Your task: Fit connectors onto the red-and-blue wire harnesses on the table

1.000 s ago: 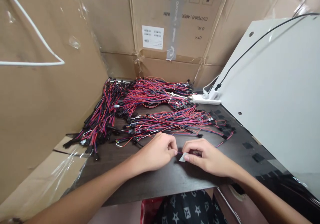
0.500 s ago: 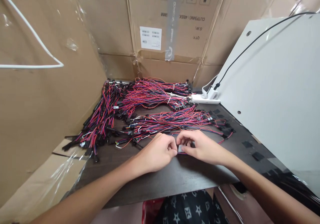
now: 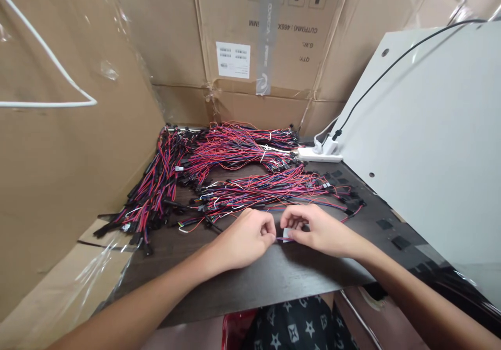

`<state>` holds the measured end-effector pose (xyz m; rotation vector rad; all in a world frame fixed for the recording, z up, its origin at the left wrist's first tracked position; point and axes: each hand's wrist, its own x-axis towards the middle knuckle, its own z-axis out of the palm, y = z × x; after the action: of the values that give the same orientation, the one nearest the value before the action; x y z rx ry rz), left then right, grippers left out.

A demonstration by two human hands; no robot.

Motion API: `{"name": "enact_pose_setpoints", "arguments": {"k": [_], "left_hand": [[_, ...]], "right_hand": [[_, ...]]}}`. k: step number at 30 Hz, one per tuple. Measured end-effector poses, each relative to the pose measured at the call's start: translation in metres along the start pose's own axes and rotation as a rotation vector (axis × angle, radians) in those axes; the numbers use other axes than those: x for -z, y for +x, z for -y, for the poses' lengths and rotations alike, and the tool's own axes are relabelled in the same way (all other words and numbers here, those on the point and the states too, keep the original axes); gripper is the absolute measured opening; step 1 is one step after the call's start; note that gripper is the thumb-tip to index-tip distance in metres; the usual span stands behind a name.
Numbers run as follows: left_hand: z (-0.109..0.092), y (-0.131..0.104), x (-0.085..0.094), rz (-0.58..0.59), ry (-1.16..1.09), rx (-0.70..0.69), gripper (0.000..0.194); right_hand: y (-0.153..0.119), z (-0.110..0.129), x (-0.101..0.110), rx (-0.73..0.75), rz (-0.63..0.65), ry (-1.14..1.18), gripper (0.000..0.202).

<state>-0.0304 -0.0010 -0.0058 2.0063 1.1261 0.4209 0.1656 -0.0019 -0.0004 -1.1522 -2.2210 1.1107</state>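
My left hand (image 3: 256, 235) is closed in a pinch around a thin wire (image 3: 280, 238) just above the dark table. A hand's breadth or less to its right, my right hand (image 3: 313, 230) pinches a small white label (image 3: 287, 233) between thumb and fingers, against the same wire. How far the label is wrapped round the wire I cannot tell. The rest of the wire is mostly hidden behind my hands. Directly beyond them lies a loose bundle of red, blue and black wires (image 3: 250, 191) with connectors at the ends.
A tied wire bundle (image 3: 235, 149) lies farther back, another wire pile (image 3: 156, 183) at left. A white power strip (image 3: 319, 155) with plugs sits at back right. Cardboard (image 3: 176, 37) stands behind and left, a white panel (image 3: 430, 146) at right. Black tape pieces (image 3: 399, 243) dot the table (image 3: 274, 282).
My right hand has moved slightly away from my left, and more of the wire and the white label shows between them. The whole view has shifted a little.
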Motion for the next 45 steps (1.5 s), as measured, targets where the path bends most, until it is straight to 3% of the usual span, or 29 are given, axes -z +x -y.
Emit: {"name": "enact_pose_setpoints", "arguments": {"k": [12,25,33,38,42,45], "left_hand": [[0.000,0.001,-0.004,-0.010,0.070,-0.098,0.024],[0.002,0.001,-0.003,0.037,0.028,-0.060,0.024],[-0.001,0.001,-0.003,-0.008,0.038,-0.041,0.023],[0.002,0.001,-0.004,-0.024,-0.016,-0.032,0.022],[0.002,0.001,-0.003,-0.003,-0.130,0.014,0.021],[0.000,0.002,-0.002,0.015,-0.222,0.067,0.019]], "right_hand": [[0.000,0.001,0.002,0.003,0.025,0.074,0.015],[0.002,-0.001,0.002,-0.006,0.080,0.077,0.018],[-0.004,0.002,0.001,-0.045,0.123,0.143,0.028],[-0.007,0.001,0.006,-0.055,0.171,0.170,0.050],[-0.008,0.000,0.004,-0.131,0.118,0.276,0.027],[-0.008,-0.001,-0.002,-0.138,0.047,0.116,0.022]]}}
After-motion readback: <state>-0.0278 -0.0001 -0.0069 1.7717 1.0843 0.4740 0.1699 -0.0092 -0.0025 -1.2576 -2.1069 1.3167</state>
